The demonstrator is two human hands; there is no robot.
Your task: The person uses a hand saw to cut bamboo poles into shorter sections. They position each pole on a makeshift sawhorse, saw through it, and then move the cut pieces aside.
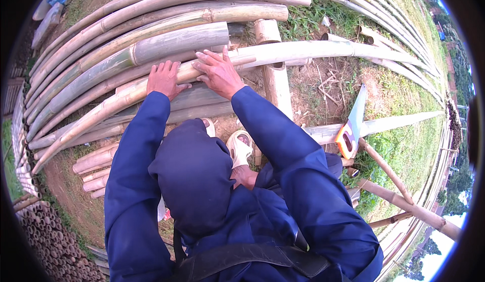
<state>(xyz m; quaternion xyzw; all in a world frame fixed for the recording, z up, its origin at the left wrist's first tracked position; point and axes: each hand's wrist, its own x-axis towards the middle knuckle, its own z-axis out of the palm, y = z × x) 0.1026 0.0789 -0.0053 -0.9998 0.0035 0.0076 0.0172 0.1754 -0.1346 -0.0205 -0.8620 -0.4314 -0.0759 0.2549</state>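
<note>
A long pale bamboo pole [303, 51] runs from the lower left to the far right, over other poles and a short upright-looking bamboo crosspiece [275, 80]. My left hand [165, 79] holds it from above, fingers curled over its far side and the thumb towards my right hand. Close beside it, my right hand [220, 74] also grips the pole, its fingers somewhat spread over the top. Their fingertips are partly hidden behind the pole. A handsaw [353, 123] with an orange and white handle leans against another bamboo pole [379, 126] on the right.
Several thick bamboo poles [177, 43] lie side by side beyond my hands. Short bamboo pieces [98, 166] rest at the left, above a stack of cut bamboo [53, 241]. A bamboo frame [404, 206] stands at the lower right. More poles [374, 12] lie at the far right.
</note>
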